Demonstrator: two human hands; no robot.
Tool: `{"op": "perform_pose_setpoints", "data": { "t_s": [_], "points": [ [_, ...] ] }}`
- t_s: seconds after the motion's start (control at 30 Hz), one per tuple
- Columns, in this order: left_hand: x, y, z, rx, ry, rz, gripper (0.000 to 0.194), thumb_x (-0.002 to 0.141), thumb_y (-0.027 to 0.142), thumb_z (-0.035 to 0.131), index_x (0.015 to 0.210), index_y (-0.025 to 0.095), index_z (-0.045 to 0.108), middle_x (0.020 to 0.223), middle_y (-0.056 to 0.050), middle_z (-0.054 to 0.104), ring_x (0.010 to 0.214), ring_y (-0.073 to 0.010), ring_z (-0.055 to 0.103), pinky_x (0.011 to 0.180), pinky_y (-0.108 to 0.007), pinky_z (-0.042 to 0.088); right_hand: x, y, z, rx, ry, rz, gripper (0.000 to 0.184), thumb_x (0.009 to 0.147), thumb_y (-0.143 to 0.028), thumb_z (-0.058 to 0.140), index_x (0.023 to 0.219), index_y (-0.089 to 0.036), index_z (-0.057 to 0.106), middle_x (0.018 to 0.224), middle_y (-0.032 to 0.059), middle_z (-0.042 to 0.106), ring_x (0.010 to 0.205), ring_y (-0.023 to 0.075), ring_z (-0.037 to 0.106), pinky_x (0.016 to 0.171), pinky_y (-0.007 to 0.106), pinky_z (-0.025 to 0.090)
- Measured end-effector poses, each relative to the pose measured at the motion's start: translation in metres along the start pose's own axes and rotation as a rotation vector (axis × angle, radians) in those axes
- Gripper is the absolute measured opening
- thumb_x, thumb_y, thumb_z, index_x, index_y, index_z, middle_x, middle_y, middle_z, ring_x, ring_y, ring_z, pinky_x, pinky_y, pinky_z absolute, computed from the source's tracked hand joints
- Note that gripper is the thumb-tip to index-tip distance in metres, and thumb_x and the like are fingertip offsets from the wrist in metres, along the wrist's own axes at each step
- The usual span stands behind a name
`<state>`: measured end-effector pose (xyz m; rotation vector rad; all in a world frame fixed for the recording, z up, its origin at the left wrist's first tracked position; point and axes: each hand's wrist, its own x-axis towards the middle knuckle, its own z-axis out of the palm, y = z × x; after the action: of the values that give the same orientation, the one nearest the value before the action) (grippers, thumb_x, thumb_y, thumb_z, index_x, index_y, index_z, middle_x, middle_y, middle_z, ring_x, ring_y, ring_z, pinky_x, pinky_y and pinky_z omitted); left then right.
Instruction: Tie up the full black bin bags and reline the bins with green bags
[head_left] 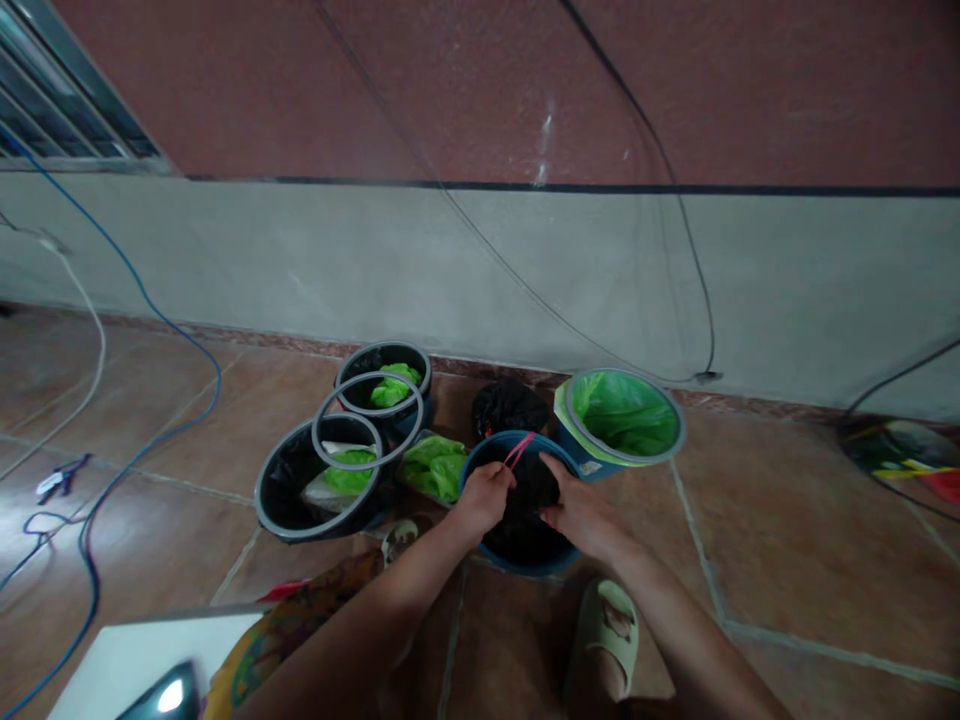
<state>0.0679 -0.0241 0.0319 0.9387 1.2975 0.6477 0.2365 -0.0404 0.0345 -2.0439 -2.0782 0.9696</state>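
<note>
A blue bin stands on the floor in front of me, with a black garbage bag bunched inside it. Over the bin's left side, my left hand pinches the bag's pink drawstring, which sticks up as a loop. My right hand reaches in from the right, its fingers curved around part of the black plastic. Just behind the bin lies another black bundle. A bin lined with a green bag and held by a grey ring stands at the back right.
Two black-lined bins with green plastic inside are at left, a loose grey ring across them. Green bags lie beside them. A wall is close behind; a blue cable crosses the floor.
</note>
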Motion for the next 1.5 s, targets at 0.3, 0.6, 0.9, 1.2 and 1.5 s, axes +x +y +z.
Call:
{"op": "perform_pose_setpoints", "data": {
  "t_s": [0.3,0.6,0.9,1.2,1.5],
  "points": [
    [-0.003,0.007,0.003,-0.132,-0.145,-0.085,0.019,0.08,0.027,0.047,0.064,0.017,0.046,0.054,0.005,0.046,0.033,-0.0014,0.02,0.038,-0.02,0.013,-0.004,-0.007,0.0,-0.207,0.061,0.049,0.027,0.084,-0.023,0.047,0.099,-0.022,0.069,0.1,0.0082,0.07,0.101,0.0242,0.063,0.082,0.032,0.043],
    [-0.003,0.013,0.0,-0.284,-0.154,0.266,0.032,0.082,0.049,0.051,0.074,0.018,0.047,0.053,0.006,0.045,0.041,-0.004,0.032,0.043,-0.019,0.027,-0.001,-0.012,-0.014,0.248,0.002,0.25,0.028,0.082,-0.023,0.047,0.055,-0.018,0.054,0.056,0.0044,0.06,0.051,0.0121,0.053,0.051,0.024,0.035],
    [0.006,0.004,0.0,-0.032,-0.037,0.294,0.031,0.088,0.044,0.04,0.071,0.019,0.047,0.054,0.004,0.048,0.044,-0.0064,0.035,0.046,-0.021,0.027,-0.003,-0.01,-0.013,0.729,-0.002,0.228,0.021,0.078,-0.032,0.051,0.092,-0.017,0.057,0.049,-0.0052,0.054,0.037,0.0078,0.04,0.038,0.019,0.027],
    [0.01,0.003,0.0,-0.091,0.056,0.218,0.026,0.089,0.036,0.039,0.07,0.018,0.046,0.054,0.003,0.049,0.043,-0.0055,0.033,0.044,-0.019,0.024,-0.011,-0.008,-0.036,0.769,0.291,0.022,0.04,0.076,-0.052,0.056,0.09,-0.015,0.065,0.05,-0.0021,0.057,0.049,0.0128,0.052,0.053,0.025,0.04],
    [0.013,0.001,-0.001,-0.074,0.089,0.177,0.03,0.089,0.041,0.041,0.072,0.018,0.048,0.049,0.006,0.041,0.039,-0.0043,0.028,0.042,-0.019,0.022,-0.008,0.024,-0.052,0.463,0.459,0.164,0.039,0.087,-0.048,0.043,0.09,-0.019,0.069,0.065,0.0056,0.067,0.06,0.0179,0.061,0.057,0.027,0.043]
  ]
}}
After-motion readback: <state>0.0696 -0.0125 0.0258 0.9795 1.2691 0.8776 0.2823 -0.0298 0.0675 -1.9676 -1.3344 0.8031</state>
